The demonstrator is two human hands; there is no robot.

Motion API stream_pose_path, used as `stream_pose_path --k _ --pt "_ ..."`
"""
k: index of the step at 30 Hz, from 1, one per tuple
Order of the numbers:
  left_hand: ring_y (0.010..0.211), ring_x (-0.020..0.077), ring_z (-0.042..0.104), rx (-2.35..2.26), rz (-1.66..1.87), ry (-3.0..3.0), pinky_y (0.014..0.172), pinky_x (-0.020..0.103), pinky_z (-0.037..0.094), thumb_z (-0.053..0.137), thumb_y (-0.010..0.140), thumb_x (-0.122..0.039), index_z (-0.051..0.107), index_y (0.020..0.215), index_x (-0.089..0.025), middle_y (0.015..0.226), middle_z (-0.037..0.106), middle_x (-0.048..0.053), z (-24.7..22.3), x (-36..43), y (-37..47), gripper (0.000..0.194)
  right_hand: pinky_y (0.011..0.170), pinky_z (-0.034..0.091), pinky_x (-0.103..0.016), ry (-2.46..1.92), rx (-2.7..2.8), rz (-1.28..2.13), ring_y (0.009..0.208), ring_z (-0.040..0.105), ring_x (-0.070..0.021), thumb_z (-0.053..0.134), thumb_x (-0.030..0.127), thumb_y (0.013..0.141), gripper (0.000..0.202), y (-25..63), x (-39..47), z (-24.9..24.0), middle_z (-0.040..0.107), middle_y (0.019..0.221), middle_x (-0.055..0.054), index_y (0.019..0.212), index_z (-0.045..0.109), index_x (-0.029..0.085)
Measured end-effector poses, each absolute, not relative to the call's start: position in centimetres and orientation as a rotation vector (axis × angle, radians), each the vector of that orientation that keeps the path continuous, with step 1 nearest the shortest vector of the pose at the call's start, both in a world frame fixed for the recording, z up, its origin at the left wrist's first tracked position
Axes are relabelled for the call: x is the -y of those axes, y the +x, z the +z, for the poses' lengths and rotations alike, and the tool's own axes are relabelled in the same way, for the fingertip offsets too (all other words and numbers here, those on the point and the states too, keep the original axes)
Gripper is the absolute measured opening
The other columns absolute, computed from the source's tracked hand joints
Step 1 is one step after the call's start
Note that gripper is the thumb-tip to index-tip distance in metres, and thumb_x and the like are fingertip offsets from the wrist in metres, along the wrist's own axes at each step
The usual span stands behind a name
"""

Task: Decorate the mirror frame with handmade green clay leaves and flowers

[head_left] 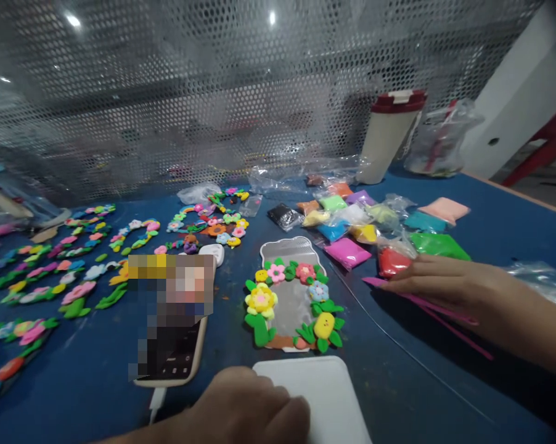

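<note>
At three o'clock from the flower-trimmed mirror [296, 308], slender pink tools [444, 312], long axis ten-to-four, tip toward ten, are partly covered by the right hand [465, 287], fingers together, grip unclear, the left hand [250, 404] being curled, its hold hidden.

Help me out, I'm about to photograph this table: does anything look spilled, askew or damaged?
Nothing looks plainly spilled or broken. The cup behind the packets appears to lean right, though the wide lens may cause that. Blocky pixels hide part of the phone, so I can't judge it there.
</note>
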State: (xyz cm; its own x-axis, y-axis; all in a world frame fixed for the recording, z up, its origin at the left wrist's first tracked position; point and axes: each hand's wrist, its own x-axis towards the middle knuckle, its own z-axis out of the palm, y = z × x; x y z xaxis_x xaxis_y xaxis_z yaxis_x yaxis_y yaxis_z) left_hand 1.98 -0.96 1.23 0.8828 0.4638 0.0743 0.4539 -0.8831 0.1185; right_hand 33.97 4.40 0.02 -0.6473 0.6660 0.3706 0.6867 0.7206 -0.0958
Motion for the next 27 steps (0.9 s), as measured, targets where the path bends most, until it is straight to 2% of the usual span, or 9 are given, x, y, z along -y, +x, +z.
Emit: stream_pose_path --k 5,8,12,13,16,18,21,23,27 --pt "0.038 0.0081 0.042 -0.813 0.165 2.931 0.037 0.018 0.032 0.043 0.088 -0.031 0.045 0.066 -0.021 0.05 0.054 -0.007 -0.9 1.1 2.2 0.024 0.063 0.053 -0.028 -1.023 2.565 0.02 0.079 0.066 -0.0168 0.043 0.026 0.092 0.03 33.7 -4.1 -0.5 0.069 0.089 -0.01 0.086 0.073 0.026" --pt "0.036 0.0088 0.041 -0.834 0.201 2.931 0.036 0.02 0.031 0.042 0.086 -0.025 0.044 0.063 -0.021 0.048 0.052 -0.006 -1.2 1.3 2.5 0.024 0.064 0.051 -0.029 -1.092 2.57 0.09 0.079 0.064 -0.0171 0.051 0.019 0.088 0.024 33.3 -3.7 -0.2 0.067 0.09 -0.009 0.093 0.072 0.027" --pt "0.031 0.0086 0.04 -0.837 0.447 2.952 0.032 0.022 0.027 0.032 0.086 -0.013 0.041 0.056 -0.021 0.042 0.047 -0.006 -0.6 1.5 2.6 0.032 0.069 0.049 -0.027 -1.199 2.478 0.116 0.084 0.061 -0.0152 0.049 0.009 0.087 0.03 33.4 -3.6 1.7 0.063 0.094 -0.007 0.091 0.072 0.028" --pt "0.037 0.0091 0.046 -0.854 0.397 2.927 0.036 0.021 0.031 0.031 0.085 -0.011 0.044 0.059 -0.021 0.047 0.053 -0.005 -0.5 1.6 2.5 0.031 0.071 0.048 -0.028 -1.242 2.433 0.072 0.086 0.06 -0.0155 0.048 0.009 0.088 0.029 33.6 -3.7 2.4 0.062 0.095 -0.007 0.092 0.071 0.026" --pt "0.041 0.0111 0.052 -0.872 0.391 2.925 0.041 0.023 0.035 0.029 0.084 -0.009 0.047 0.062 -0.021 0.052 0.057 -0.004 -0.4 1.7 2.3 0.031 0.073 0.046 -0.032 -1.423 2.261 -0.108 0.086 0.058 -0.0178 0.048 0.019 0.089 0.021 34.8 -4.5 4.3 0.058 0.099 -0.011 0.102 0.065 0.02" --pt "0.041 0.0121 0.052 -0.882 0.339 2.928 0.04 0.024 0.035 0.031 0.084 -0.011 0.048 0.063 -0.022 0.052 0.057 -0.004 -0.4 1.8 2.2 0.029 0.065 0.046 -0.032 -1.541 2.219 -0.174 0.077 0.058 -0.0175 0.05 0.027 0.088 0.019 35.9 -5.5 4.9 0.058 0.097 -0.011 0.099 0.063 0.017" --pt "0.044 0.0129 0.054 -0.873 0.294 2.937 0.042 0.024 0.036 0.031 0.084 -0.012 0.05 0.067 -0.022 0.055 0.059 -0.004 -0.2 1.9 2.2 0.027 0.068 0.049 -0.035 -1.646 2.307 -0.136 0.077 0.059 -0.0194 0.061 0.034 0.081 0.021 37.3 -7.4 4.2 0.062 0.089 -0.008 0.093 0.064 0.016" --pt "0.046 0.0128 0.055 -0.866 0.314 2.942 0.044 0.024 0.037 0.031 0.084 -0.012 0.05 0.069 -0.022 0.057 0.06 -0.003 -0.1 1.9 2.3 0.027 0.078 0.05 -0.039 -1.641 2.334 -0.102 0.093 0.059 -0.0193 0.052 0.029 0.089 0.027 37.8 -8.7 2.9 0.057 0.113 -0.008 0.113 0.055 0.017" --pt "0.044 0.0123 0.054 -0.899 0.332 2.941 0.043 0.024 0.034 0.031 0.084 -0.01 0.047 0.065 -0.022 0.055 0.058 -0.004 0.0 1.8 2.4 0.027 0.081 0.05 -0.039 -1.474 2.153 -0.2 0.096 0.058 -0.0186 0.049 0.028 0.091 0.026 37.6 -10.7 1.3 0.055 0.118 -0.008 0.114 0.054 0.019"
